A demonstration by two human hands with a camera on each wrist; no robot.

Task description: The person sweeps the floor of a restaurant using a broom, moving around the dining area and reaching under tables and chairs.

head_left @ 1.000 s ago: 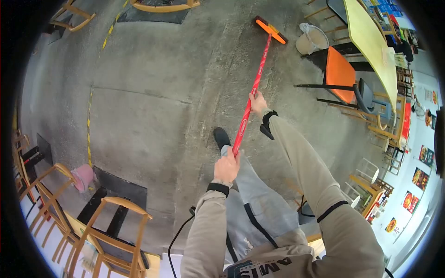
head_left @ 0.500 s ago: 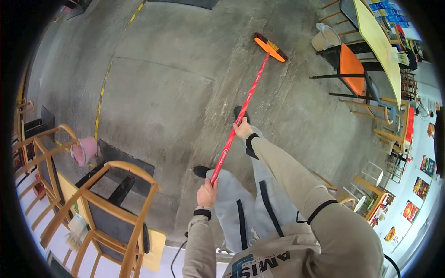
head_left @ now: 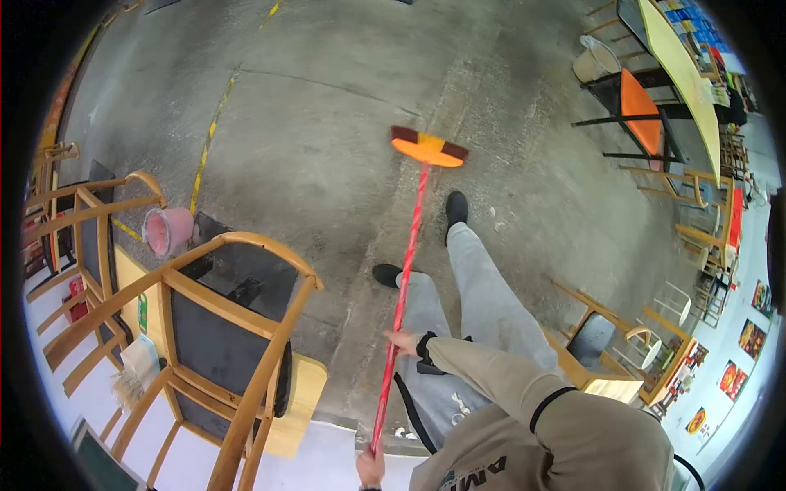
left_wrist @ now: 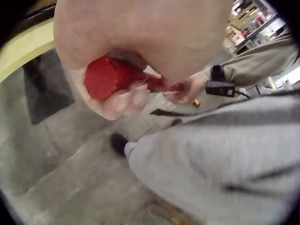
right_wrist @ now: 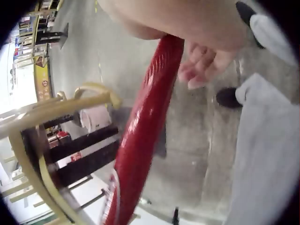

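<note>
A broom with a red handle [head_left: 403, 286] and an orange head [head_left: 428, 150] with dark and yellow bristles rests on the grey floor in front of the person's feet. At the top end of the handle the left hand [head_left: 371, 468] grips it; in the left wrist view that hand's fingers [left_wrist: 124, 101] curl round the red end cap [left_wrist: 101, 78]. Lower down the shaft, the right hand [head_left: 401, 342] holds the handle. The right wrist view shows the handle [right_wrist: 147, 112] passing under the right hand [right_wrist: 187, 23], its fingertips [right_wrist: 199, 65] bent beside it.
Wooden chairs [head_left: 221, 301] and a pink bucket [head_left: 168, 231] stand at the left. A beige bucket [head_left: 596, 61], an orange-seated chair [head_left: 640, 110] and a yellow table [head_left: 684, 74] are at the upper right. More wooden furniture [head_left: 596, 372] stands at the lower right.
The broom head has moved left and nearer to the feet. Both hands have come down and closer to the body, still holding the handle. The feet have shifted, and the left-side chairs appear nearer.
</note>
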